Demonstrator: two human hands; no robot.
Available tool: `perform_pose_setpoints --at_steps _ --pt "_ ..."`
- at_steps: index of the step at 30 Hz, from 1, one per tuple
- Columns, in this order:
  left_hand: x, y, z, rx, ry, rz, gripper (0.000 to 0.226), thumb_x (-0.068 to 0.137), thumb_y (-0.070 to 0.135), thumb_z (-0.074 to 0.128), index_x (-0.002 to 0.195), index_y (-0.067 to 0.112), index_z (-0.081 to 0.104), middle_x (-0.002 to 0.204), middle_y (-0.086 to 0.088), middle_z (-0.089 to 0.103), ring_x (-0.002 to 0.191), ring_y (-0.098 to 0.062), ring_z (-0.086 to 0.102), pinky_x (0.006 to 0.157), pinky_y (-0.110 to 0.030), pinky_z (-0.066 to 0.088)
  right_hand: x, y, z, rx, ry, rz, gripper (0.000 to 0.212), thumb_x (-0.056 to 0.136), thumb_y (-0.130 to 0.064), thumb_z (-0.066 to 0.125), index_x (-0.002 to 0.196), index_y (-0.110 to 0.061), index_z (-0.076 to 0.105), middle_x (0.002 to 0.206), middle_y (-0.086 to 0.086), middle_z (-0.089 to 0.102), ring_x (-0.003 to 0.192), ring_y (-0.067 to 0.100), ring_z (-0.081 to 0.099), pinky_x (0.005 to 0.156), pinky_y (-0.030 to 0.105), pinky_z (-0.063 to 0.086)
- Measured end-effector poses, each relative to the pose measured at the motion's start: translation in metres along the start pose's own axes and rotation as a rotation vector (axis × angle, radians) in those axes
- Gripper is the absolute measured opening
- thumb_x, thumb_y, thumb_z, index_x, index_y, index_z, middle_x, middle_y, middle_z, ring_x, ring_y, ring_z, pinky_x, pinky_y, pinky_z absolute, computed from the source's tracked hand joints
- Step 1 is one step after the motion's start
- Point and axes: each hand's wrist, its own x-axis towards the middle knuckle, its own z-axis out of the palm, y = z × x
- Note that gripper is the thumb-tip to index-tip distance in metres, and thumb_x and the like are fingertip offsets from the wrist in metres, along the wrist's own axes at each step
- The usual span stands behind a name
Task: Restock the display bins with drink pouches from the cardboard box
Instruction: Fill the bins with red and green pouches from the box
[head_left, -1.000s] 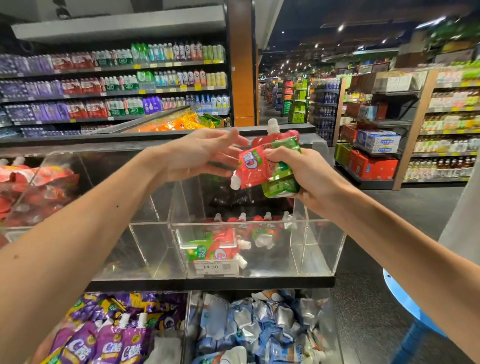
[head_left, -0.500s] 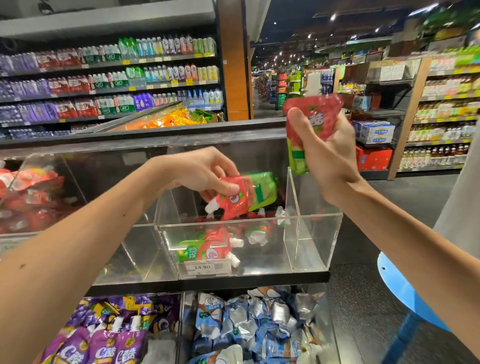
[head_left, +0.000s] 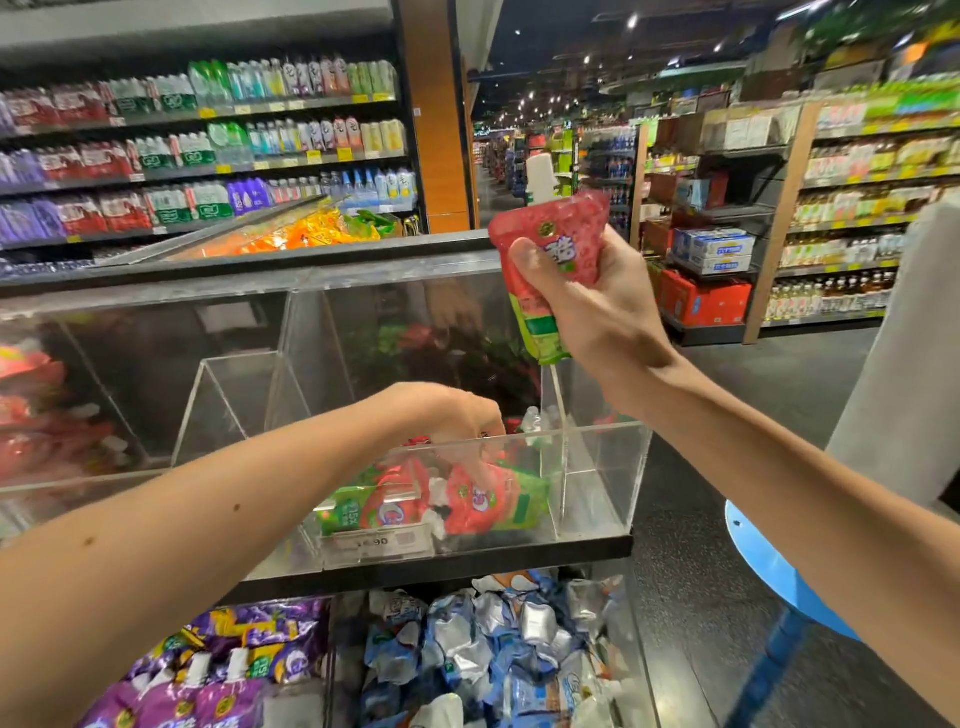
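Gripping one red-and-green drink pouch (head_left: 550, 260) mid-body, right hand (head_left: 597, 306) fingers clamp above the clear acrylic bin (head_left: 602, 467); left hand (head_left: 457, 421) pinches another pouch (head_left: 488, 501) inside. Soft, light, squashy packs—probably best held mid-body.

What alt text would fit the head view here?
The left hand lowers a red-and-green drink pouch into a clear acrylic bin while the right hand holds another pouch up above it. Purple pouches and blue pouches fill the bins below.
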Motion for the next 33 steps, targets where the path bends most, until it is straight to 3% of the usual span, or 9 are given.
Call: perform_pose_setpoints --at_steps 4,6,12,16,18,22,26,29,33 --pt "0.009 -0.002 0.006 -0.025 -0.022 0.024 0.033 0.089 0.038 0.071 0.113 0.021 0.056 0.1 0.011 0.051 0.086 -0.013 0.051 0.078 -0.028 0.047 -0.004 -0.002 0.002 0.015 -0.043 0.099 0.004 0.096 -0.016 0.06 0.094 -0.018 0.058 0.087 0.004 0.066 0.073 0.014 0.066 0.062 0.029 0.058" --pt "0.01 -0.001 0.006 0.029 -0.029 0.029 0.04 0.089 0.04 0.071 0.121 0.021 0.058 0.089 0.016 0.045 0.088 -0.013 0.051 0.084 -0.031 0.047 -0.005 -0.003 0.003 0.037 -0.077 0.166 0.006 0.096 -0.01 0.052 0.091 -0.014 0.056 0.086 0.007 0.065 0.073 0.017 0.064 0.061 0.033 0.056" --pt "-0.01 -0.012 -0.011 -0.082 0.038 0.108 0.032 0.077 0.036 0.084 0.101 0.022 0.068 0.09 0.005 0.068 0.078 -0.015 0.065 0.063 -0.023 0.051 -0.008 -0.003 0.004 -0.044 -0.178 0.282 0.017 0.091 -0.002 0.048 0.099 0.007 0.059 0.092 0.015 0.072 0.085 0.03 0.068 0.083 0.053 0.056" --pt "-0.071 -0.035 -0.032 -0.505 0.427 0.209 0.026 0.077 0.014 0.085 0.09 0.011 0.064 0.089 -0.016 0.07 0.07 -0.024 0.072 0.062 -0.028 0.058 -0.008 0.001 0.013 -0.119 -0.164 0.286 0.016 0.086 -0.009 0.062 0.096 0.002 0.068 0.101 0.025 0.072 0.1 0.047 0.065 0.087 0.064 0.052" --pt "-0.104 -0.038 -0.025 -0.666 0.649 0.266 0.035 0.074 0.014 0.086 0.089 0.007 0.055 0.086 -0.016 0.069 0.067 -0.022 0.071 0.063 -0.029 0.058 -0.009 0.005 0.017 -0.147 -0.176 0.299 0.012 0.086 -0.011 0.07 0.097 -0.015 0.067 0.098 0.019 0.073 0.095 0.041 0.069 0.087 0.059 0.055" --pt "-0.134 -0.034 0.005 -0.681 0.79 0.257 0.052 0.062 0.047 0.086 0.097 0.023 0.056 0.097 0.004 0.068 0.078 -0.016 0.072 0.073 -0.034 0.061 -0.01 0.012 0.04 -0.196 -0.169 0.422 0.05 0.086 -0.022 0.077 0.121 -0.016 0.041 0.104 0.008 0.064 0.095 0.024 0.068 0.085 0.044 0.058" --pt "-0.128 -0.045 0.014 -0.515 0.921 0.138 0.047 0.067 0.054 0.083 0.104 0.029 0.07 0.094 0.01 0.07 0.078 -0.003 0.069 0.075 -0.028 0.06 0.005 0.013 0.067 -0.077 -0.297 0.585 0.034 0.094 -0.024 0.068 0.117 0.0 0.061 0.103 0.015 0.073 0.087 0.023 0.074 0.068 0.036 0.062" --pt "-0.118 -0.062 0.01 -0.453 0.867 0.014 0.028 0.079 0.044 0.08 0.1 0.025 0.076 0.089 0.008 0.073 0.077 0.002 0.067 0.071 -0.022 0.057 0.017 0.016 0.075 -0.275 -0.481 0.597 0.036 0.094 -0.036 0.067 0.107 -0.003 0.07 0.091 0.009 0.074 0.08 0.022 0.069 0.072 0.031 0.057" --pt "-0.088 -0.081 0.001 -0.295 0.648 -0.085 0.02 0.081 0.038 0.081 0.092 0.022 0.077 0.079 0.007 0.069 0.075 -0.01 0.066 0.063 -0.026 0.05 0.03 0.035 0.09 -0.39 -0.581 0.669 0.026 0.094 -0.025 0.069 0.099 0.001 0.068 0.084 0.008 0.064 0.07 0.018 0.061 0.079 0.028 0.056"
